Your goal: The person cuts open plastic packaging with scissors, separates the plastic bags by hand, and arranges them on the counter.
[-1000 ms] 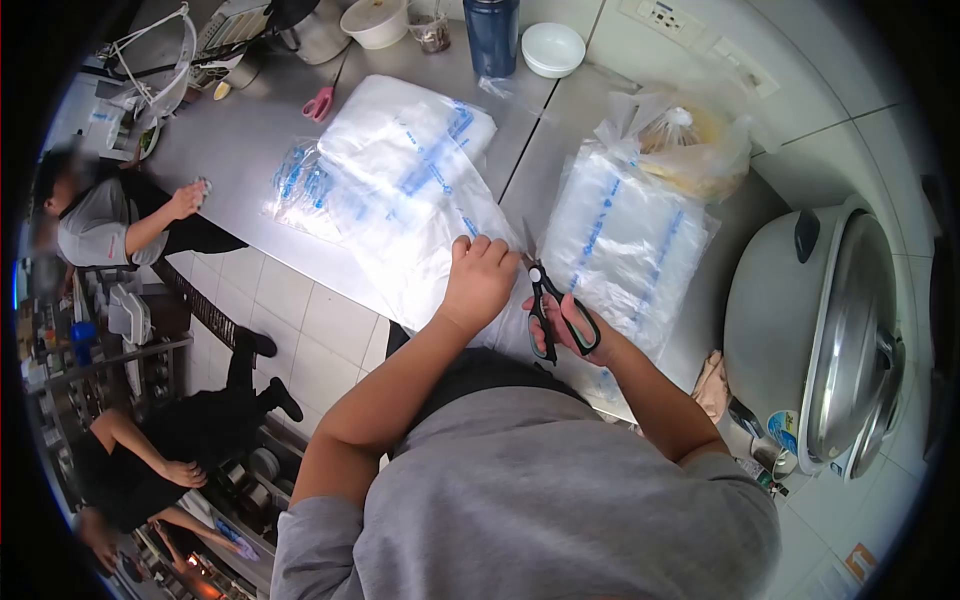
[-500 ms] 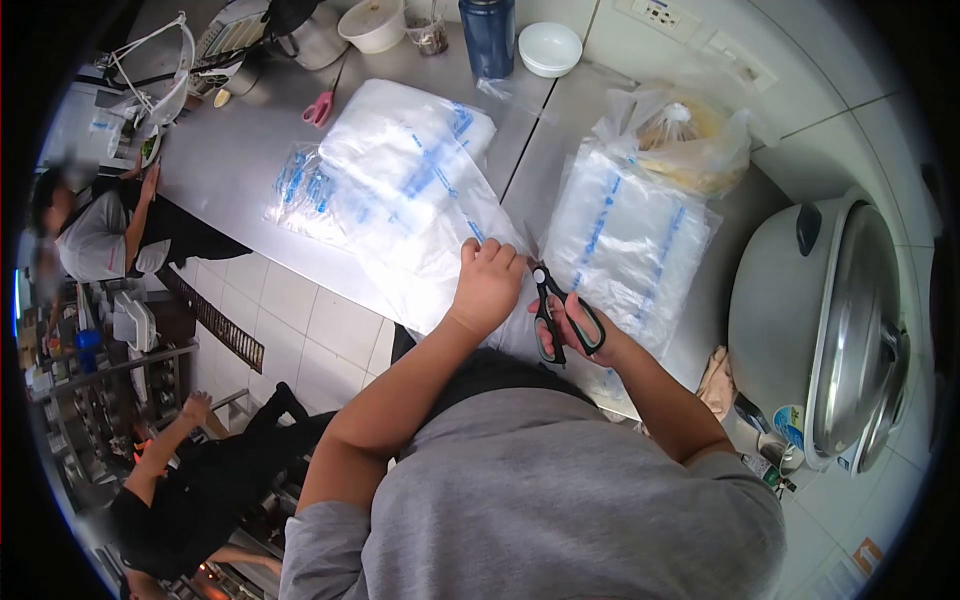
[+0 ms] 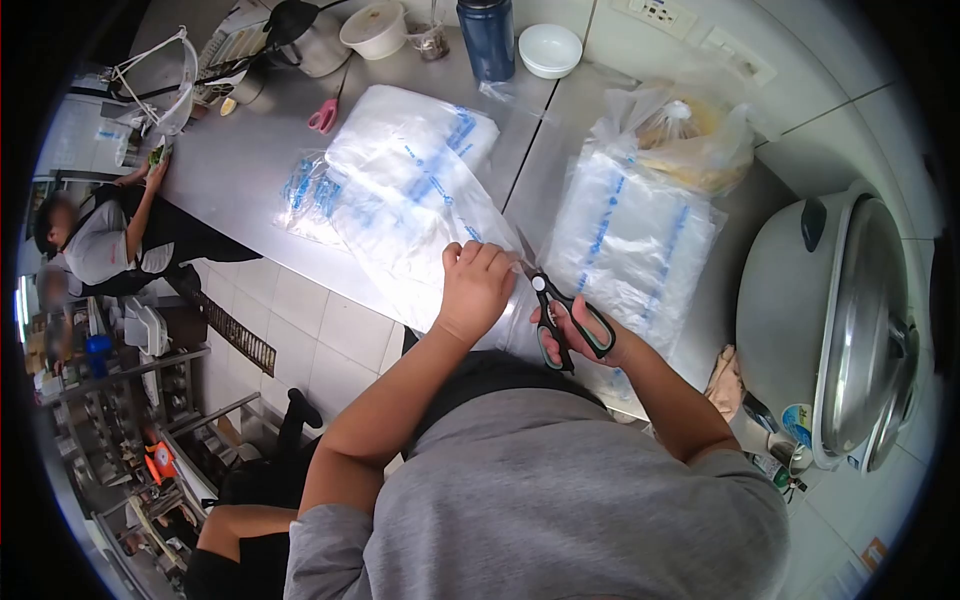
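Note:
My right hand grips black-and-grey scissors by the handles, with the blades pointing up and left. Close by on the left, my left hand pinches a clear plastic bag near its edge, fingers curled over it. The blades' tips are beside the fingers, at the plastic. That bag trails from a folded pile of bags with blue print. To the right lies a flat stack of clear bags with blue printed stripes.
Pink scissors, a blue bottle, white bowls and a kettle stand along the back. A tied bag of yellowish food and a big lidded pot are on the right. Co-workers are at left.
My left hand has shifted slightly left and down, still pinching the bag. The scissors stay beside it in my right hand. The co-worker at lower left has moved closer behind me.

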The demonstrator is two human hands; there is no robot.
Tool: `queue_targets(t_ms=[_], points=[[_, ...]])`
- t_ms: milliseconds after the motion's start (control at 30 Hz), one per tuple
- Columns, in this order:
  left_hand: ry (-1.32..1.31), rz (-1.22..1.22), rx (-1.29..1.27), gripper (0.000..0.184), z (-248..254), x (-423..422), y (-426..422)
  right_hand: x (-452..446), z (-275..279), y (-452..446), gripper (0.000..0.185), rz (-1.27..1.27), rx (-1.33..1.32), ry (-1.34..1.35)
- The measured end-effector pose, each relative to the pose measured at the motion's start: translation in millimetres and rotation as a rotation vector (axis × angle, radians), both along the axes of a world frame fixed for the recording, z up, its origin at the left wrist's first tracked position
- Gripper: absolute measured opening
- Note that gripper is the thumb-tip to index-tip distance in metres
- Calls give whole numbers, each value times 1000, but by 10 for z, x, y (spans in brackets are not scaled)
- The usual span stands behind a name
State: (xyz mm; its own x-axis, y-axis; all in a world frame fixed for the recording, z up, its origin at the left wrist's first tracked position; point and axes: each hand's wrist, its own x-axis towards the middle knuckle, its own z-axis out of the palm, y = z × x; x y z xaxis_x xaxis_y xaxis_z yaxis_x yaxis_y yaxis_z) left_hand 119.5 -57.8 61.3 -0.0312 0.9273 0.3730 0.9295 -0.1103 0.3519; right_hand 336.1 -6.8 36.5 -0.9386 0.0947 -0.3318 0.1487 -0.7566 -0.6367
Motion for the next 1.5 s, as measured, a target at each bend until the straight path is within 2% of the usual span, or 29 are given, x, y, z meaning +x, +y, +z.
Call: queue_targets(t_ms=[133,367,400,500,667,767,867,967,1100,1167,1233,1267,1300,1367,1400,1467,1500], points=[[52,-67,-9,17,-23,31,-40,1,45,-22,91,-69,-45,-32],[32,-112,-32,13,-66,199,-93,19,-14,15,79,-185,125,-155],[0,-127,-39,12,-52,227,-108,-7,-7,1,72,-227,113,-144],[-88,-189,-74,11,48,314,-153,-63,-112,31,67,-265,196,-210],[-243,-288,-160,11,272,412,-246,-259,-166,377,75,-318,462,-372],[-418,-362,-225,12,367,403,-271,-478,-148,670,77,-392,459,-280],[-567,-475,-338,13,416,428,-328,-707,-149,1096,77,-348,548,-314],[-653,-597,-424,12,367,461,-389,-977,45,1419,69,-473,483,-343],[-610,-369,-467,16,299,368,-317,-1227,-39,1736,57,-581,523,-416],[-678,-256,-472,19,151,365,-275,-1296,-177,1733,58,-498,602,-492],[-684,-283,-464,23,19,381,-279,-1362,-326,1675,52,-512,839,-574],[-693,-324,-499,25,-56,381,-291,-1368,-717,1802,59,-518,1136,-548],[-697,-352,-529,28,-100,370,-301,-1378,-675,1773,60,-561,1212,-475],[-776,-380,-504,37,-30,322,-298,-1408,-720,1836,62,-547,1097,-342],[-814,-274,-467,41,23,241,-297,-1446,-567,1783,61,-593,1016,-277],[-906,-118,-392,48,97,129,-251,-1459,-413,1786,57,-520,1166,-394],[-728,61,-244,49,25,28,-213,-1435,-345,1775,56,-498,1244,-459]])
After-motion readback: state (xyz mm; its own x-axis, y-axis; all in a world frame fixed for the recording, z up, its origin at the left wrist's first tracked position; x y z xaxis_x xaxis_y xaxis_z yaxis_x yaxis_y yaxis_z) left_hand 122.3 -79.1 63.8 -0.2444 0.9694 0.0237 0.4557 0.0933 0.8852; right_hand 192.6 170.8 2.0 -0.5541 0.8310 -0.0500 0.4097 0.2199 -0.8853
